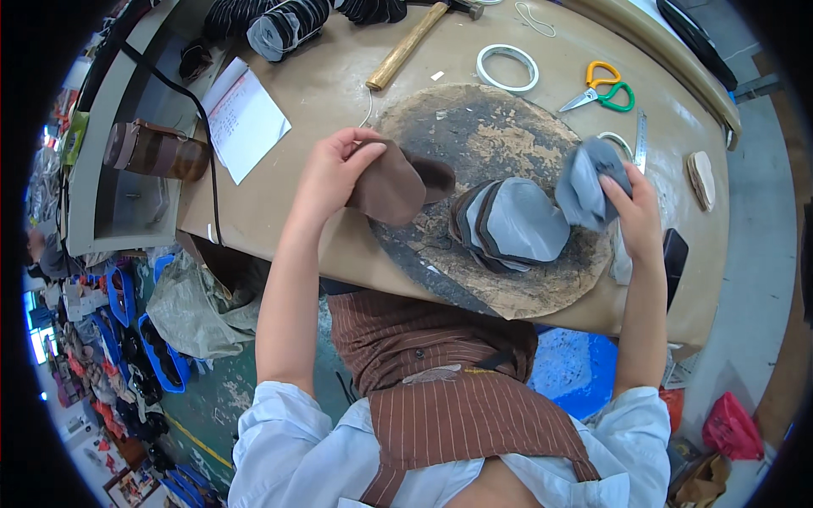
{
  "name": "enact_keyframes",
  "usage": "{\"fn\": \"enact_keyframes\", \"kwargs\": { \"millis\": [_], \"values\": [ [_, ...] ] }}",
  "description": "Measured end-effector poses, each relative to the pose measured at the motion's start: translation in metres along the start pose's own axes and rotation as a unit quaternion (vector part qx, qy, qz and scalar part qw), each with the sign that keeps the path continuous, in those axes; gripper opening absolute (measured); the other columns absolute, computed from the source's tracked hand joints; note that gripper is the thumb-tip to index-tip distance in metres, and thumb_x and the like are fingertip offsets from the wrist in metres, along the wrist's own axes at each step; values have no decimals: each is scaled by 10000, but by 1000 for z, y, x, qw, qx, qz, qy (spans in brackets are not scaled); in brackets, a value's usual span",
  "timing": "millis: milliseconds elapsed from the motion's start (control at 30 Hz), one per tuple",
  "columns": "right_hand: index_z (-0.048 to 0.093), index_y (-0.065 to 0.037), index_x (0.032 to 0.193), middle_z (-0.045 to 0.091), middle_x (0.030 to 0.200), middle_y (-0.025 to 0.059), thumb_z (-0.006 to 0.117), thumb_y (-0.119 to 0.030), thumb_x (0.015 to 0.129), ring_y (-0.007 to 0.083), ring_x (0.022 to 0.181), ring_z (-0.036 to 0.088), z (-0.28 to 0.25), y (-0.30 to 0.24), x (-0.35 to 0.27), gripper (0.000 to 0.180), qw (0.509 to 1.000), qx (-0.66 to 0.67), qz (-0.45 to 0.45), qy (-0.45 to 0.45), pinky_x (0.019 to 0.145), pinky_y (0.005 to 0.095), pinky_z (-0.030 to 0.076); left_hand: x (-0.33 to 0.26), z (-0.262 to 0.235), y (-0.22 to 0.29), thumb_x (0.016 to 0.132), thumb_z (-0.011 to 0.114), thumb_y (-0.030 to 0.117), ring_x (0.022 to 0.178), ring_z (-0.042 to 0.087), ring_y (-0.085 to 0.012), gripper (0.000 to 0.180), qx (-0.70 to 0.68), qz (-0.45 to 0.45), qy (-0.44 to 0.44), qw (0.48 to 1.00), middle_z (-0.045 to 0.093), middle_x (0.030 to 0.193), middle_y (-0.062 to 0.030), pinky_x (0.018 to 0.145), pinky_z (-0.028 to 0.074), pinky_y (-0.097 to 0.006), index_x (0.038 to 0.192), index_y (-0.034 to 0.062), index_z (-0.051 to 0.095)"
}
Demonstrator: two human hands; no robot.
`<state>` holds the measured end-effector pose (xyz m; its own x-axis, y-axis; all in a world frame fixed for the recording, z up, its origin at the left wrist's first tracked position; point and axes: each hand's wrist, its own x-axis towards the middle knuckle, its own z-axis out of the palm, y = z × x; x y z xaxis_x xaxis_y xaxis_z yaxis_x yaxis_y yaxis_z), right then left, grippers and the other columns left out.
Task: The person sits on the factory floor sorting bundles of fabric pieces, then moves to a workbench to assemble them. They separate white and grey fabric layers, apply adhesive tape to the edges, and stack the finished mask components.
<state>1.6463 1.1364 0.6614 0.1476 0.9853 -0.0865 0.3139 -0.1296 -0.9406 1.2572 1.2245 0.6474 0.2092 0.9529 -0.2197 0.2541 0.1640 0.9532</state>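
Observation:
My left hand (343, 165) pinches a brown rounded piece (389, 186), leather-like, between thumb and fingers at the left of a worn round board (415, 114). Another dark brown piece (434, 178) shows just behind it. On the right, my right hand (633, 203) is closed on a crumpled grey-blue piece (590, 182), its thumb pressed on top. Between the hands, a stack of grey-faced, brown-edged pieces (527, 220) lies tilted on the board. The fingers under the grey-blue piece are hidden.
A hammer (406, 46), a tape roll (506, 68), scissors (600, 89) and a metal ruler (641, 140) lie beyond the board. Written paper (246, 118) and a brown-covered jar (157, 152) are at left. Bundled dark pieces (288, 28) sit far left. A blue bin (576, 368) stands below the table.

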Motion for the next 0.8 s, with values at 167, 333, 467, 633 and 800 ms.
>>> {"fn": "enact_keyframes", "kwargs": {
  "millis": [167,333,467,633,800],
  "values": [
    [575,14,1163,635,1061,131,712,-161,815,198,991,594,30,-20,7,413,962,-219,-135,89,853,314,468,0,25,-8,786,754,214,662,613,-194,380,214,124,172,954,639,731,-94,638,488,-303,1101,46,624],
    [578,24,1151,636,1032,154,762,-165,749,249,964,610,62,-38,-35,481,956,-256,-96,-104,839,346,473,3,52,-14,782,758,160,798,618,-189,377,201,224,243,922,643,881,-94,731,496,-298,1104,34,609],
    [607,29,1114,662,950,105,759,-128,752,184,857,622,67,-31,-40,422,979,-171,4,-111,775,305,488,-5,52,-7,776,740,172,991,581,-274,357,276,303,278,869,604,1053,-103,852,451,-374,1090,69,608],
    [644,37,1062,677,907,28,707,-69,814,76,803,597,50,-14,-43,277,991,10,88,-102,728,246,486,-26,53,-2,802,708,103,1036,577,-269,314,235,295,226,898,593,1087,-124,891,461,-346,1093,34,610],
    [645,41,1074,670,934,13,636,-80,891,65,820,587,41,-10,-50,220,988,102,72,-89,750,231,478,-39,55,1,809,697,97,989,601,-257,291,211,303,230,900,611,1060,-111,841,480,-345,1083,44,613]
  ]
}}
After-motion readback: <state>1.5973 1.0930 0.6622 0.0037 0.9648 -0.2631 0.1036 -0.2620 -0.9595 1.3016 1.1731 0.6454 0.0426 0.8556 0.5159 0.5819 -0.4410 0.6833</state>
